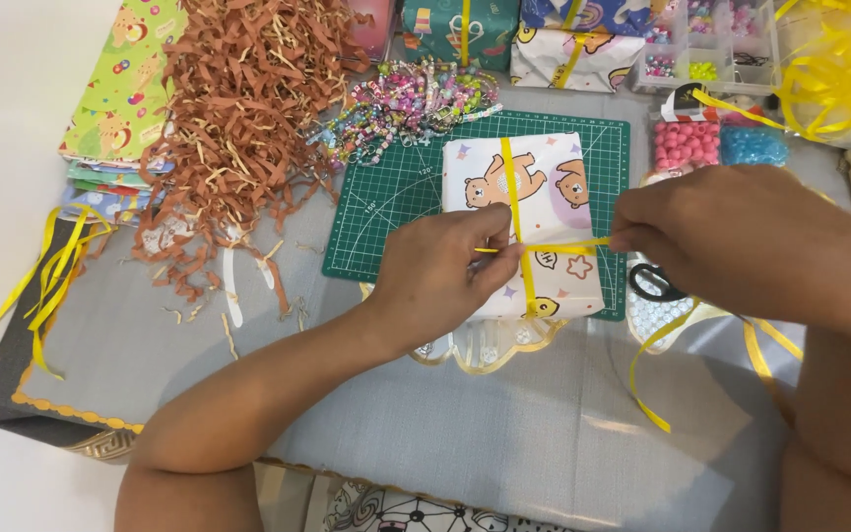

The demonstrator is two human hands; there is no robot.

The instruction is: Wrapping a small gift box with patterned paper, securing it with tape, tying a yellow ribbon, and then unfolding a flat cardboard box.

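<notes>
Room lies open at six o'clock on the grey cloth-covered table [504, 433]. Left hand [440, 271] and right hand [731, 241] each pinch the thin yellow ribbon [524, 246] crossing the bear-printed white paper-wrapped parcel [554, 197], which fills the green cutting mat's [386, 212] three o'clock half.

A home craft table: cutting mat [386, 197], paper shreds [238, 108], bead boxes [706, 39].

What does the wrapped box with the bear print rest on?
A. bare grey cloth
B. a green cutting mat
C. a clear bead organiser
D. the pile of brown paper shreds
B: the wrapped box, whose yellow ribbon both hands pull taut, lies on the green cutting mat, beside the brown shreds.
</notes>
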